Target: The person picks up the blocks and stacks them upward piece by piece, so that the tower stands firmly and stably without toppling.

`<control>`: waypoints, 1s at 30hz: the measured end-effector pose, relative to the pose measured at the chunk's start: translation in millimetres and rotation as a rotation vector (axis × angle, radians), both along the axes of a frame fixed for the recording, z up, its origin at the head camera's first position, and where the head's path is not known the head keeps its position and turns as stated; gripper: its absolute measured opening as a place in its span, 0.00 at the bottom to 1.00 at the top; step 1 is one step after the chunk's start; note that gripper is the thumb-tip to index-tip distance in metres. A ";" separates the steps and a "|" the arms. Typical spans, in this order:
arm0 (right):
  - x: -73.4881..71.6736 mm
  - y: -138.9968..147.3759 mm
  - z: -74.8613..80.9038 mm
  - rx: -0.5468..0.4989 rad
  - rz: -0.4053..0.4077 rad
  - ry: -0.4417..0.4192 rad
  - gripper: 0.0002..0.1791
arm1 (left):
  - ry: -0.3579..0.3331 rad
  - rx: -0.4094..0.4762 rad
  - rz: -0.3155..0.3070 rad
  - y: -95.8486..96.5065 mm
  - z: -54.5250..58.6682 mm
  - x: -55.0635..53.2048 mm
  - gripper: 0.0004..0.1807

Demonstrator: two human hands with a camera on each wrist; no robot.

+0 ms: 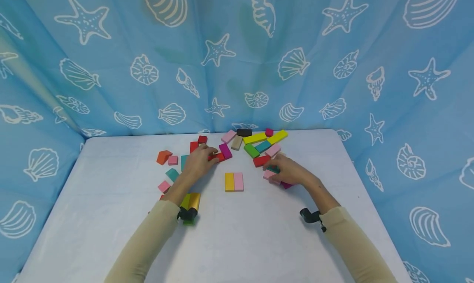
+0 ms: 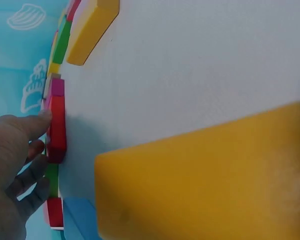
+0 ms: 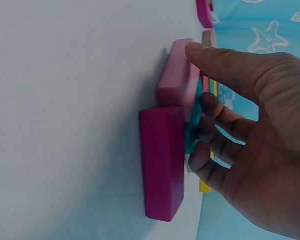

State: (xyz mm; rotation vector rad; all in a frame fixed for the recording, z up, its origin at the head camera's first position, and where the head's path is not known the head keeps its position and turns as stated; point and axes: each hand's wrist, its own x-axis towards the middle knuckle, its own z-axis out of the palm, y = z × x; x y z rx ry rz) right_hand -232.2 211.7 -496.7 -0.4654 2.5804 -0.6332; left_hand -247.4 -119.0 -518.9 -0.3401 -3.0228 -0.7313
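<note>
My left hand (image 1: 200, 161) is over a red block (image 2: 58, 127). In the left wrist view its thumb rests on this block, with the curled fingers partly hidden behind it. My right hand (image 1: 290, 170) is at a pink block (image 3: 176, 75), thumb on its upper end and fingers curled on the far side. A teal block (image 3: 191, 132) lies behind the pink one, close to those fingers. Beside it is a magenta block (image 3: 162, 162). Between the hands, a yellow block (image 1: 229, 182) and another pink block (image 1: 238, 182) lie side by side.
Several coloured blocks lie along the back, including a black block (image 1: 244, 133) and a green block (image 1: 251, 150). At the left are an orange block (image 1: 163, 157) and a gold block (image 1: 194, 201) near my left forearm. A blue shell-patterned curtain (image 1: 237, 81) surrounds the white table (image 1: 259, 242).
</note>
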 end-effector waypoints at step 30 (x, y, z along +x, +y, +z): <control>7.0 -11.9 -1.0 -0.026 -0.007 0.008 0.22 | -0.071 0.061 -0.011 2.2 12.1 22.5 0.32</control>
